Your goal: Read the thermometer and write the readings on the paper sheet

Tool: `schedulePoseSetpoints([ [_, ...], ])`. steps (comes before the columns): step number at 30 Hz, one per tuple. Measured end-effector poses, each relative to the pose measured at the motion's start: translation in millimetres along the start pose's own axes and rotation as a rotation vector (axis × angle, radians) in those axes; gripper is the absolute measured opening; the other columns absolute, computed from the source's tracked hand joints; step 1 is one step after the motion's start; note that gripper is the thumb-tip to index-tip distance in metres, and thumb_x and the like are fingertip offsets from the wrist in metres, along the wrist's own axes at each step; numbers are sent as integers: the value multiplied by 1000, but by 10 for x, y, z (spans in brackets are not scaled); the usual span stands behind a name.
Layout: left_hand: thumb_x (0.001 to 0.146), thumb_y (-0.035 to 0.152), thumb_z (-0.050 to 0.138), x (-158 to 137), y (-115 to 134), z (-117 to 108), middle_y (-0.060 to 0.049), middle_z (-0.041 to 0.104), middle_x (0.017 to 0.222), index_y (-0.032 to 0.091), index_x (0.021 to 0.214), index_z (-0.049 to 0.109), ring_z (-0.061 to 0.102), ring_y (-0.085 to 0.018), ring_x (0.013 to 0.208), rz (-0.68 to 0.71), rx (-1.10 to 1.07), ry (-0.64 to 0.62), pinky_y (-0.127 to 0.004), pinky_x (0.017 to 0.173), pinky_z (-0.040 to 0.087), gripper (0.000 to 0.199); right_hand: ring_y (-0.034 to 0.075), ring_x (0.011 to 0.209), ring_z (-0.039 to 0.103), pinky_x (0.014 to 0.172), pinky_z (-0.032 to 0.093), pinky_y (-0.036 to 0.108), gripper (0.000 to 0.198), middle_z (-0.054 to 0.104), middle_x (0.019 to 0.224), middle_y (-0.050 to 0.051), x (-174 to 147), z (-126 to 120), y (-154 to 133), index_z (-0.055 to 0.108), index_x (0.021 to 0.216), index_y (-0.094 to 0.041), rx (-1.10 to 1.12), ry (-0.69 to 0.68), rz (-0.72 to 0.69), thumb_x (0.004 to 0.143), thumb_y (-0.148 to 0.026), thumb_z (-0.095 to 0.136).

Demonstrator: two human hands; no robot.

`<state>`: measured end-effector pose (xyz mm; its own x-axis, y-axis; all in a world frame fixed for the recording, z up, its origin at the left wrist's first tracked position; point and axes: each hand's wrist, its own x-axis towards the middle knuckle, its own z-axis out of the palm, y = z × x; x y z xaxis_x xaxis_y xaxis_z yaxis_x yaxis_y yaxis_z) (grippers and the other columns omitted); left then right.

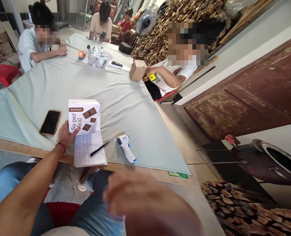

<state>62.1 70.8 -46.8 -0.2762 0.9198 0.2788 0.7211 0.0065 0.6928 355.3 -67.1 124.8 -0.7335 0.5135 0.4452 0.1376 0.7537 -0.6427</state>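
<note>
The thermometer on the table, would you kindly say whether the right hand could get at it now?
Probably yes: the right hand, though blurred, looks close to the thermometer, with nothing visible blocking the way.

Head view: from above near table edge (160, 171), facing forward, down.

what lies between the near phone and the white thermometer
In the head view, the left hand, Su-per Meal box, written pages and pen lie between them.
</note>
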Motion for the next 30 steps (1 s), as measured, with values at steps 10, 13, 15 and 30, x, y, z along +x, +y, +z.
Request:
schedulePoseSetpoints([
  [10,85,60,57,7,-11,3,-15,68,119,19,126,52,63,-37,116,-3,0,-7,-53,99,49,58,25,100,59,88,44,36,39,68,108,11,113,455,1774,75,119,-26,-686,61,841,88,-10,58],
  [13,84,60,57,7,-15,9,-15,68,121,19,126,52,62,-37,118,-19,-1,-11,-54,100,48,60,25,99,57,87,40,35,42,67,109,10,59,578,1870,74,121,-30,-725,-14,837,89,-9,56],
  [15,84,61,56,4,-12,8,-16,67,122,18,127,52,61,-38,119,-21,2,-11,-54,101,47,60,25,99,56,87,38,35,38,67,108,10,35,612,1899,75,118,-32,-744,-51,840,91,-12,57],
  [30,85,61,57,-9,8,-4,-15,67,120,20,129,51,61,-38,118,-33,-5,-9,-54,101,47,61,23,90,57,85,43,37,13,65,91,7,-246,585,2150,65,91,-22,-483,315,585,93,-26,53],
])
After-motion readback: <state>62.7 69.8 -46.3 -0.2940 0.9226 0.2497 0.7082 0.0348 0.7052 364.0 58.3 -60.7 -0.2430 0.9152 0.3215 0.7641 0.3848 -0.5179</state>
